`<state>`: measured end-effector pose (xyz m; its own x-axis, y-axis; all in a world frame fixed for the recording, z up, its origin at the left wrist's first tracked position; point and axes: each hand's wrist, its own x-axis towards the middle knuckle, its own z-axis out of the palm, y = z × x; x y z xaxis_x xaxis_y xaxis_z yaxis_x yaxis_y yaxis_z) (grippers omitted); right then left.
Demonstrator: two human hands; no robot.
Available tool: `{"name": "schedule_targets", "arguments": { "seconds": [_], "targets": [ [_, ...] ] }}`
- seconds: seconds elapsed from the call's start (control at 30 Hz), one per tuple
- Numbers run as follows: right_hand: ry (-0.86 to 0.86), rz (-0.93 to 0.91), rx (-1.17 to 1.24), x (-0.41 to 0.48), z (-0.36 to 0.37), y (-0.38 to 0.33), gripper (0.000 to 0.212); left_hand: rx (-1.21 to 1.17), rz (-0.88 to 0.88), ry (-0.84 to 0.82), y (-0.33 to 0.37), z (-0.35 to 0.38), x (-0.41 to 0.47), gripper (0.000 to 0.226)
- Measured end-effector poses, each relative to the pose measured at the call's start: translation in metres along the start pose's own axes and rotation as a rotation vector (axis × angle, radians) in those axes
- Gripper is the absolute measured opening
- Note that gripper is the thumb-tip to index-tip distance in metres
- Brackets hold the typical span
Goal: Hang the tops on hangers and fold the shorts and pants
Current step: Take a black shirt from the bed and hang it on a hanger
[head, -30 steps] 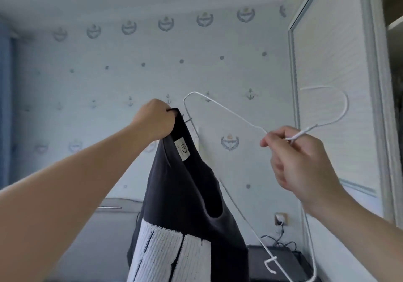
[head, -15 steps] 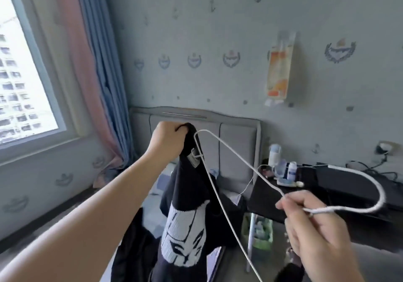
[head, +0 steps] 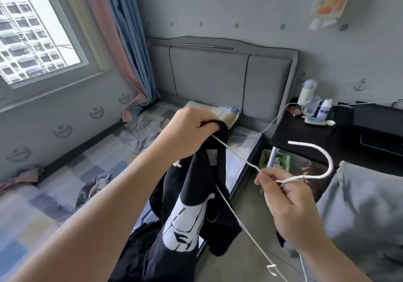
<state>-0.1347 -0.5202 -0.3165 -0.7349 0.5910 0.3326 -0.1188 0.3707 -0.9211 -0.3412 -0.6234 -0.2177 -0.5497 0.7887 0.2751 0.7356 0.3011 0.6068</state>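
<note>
1. Step in hand: hanging a top. The black top (head: 185, 223) hangs in the air from my left grip (head: 192, 133), near the edge of the bed (head: 54, 205) and resting on nothing.
2. Left grip: fingers curled tight round the bunched neck edge of the top.
3. Right grip (head: 285, 201): thumb and fingers pinch the hanger (head: 302, 178) at its twisted neck, just under the hook. The hook juts to the right, free.
4. One hanger arm runs up from my right grip to the left fist and meets the fabric there. I cannot tell whether its end is inside the neck hole.
5. The lower wire runs down beside the top's front, outside the cloth as far as I can see.
6. Judgement: the hanger is not seated; at best one shoulder is started.
7. Next move calls for opening the neck with the left grip, feeding the wire end through, then easing the second shoulder over.
8. Risk: the thin wire and its notch may snag the knit.
</note>
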Motion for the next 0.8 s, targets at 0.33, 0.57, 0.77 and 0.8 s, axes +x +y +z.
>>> {"name": "schedule_targets", "arguments": {
  "seconds": [0.33,0.57,0.77,0.8],
  "targets": [
    [0.083,-0.053,-0.033,-0.014,0.037,0.007,0.021,-0.03,0.002,-0.126,0.014,0.033,-0.07,0.019],
    [-0.019,-0.089,0.002,-0.024,0.026,0.008,0.021,0.366,0.306,-0.102,-0.005,0.019,-0.081,0.045],
    [-0.004,-0.114,-0.063,-0.021,0.011,0.008,0.032,0.41,0.409,-0.212,-0.015,0.029,-0.082,0.05],
    [-0.009,-0.108,-0.061,-0.022,0.011,0.009,0.033,0.402,0.433,-0.188,-0.014,0.035,-0.085,0.047]
  ]
}}
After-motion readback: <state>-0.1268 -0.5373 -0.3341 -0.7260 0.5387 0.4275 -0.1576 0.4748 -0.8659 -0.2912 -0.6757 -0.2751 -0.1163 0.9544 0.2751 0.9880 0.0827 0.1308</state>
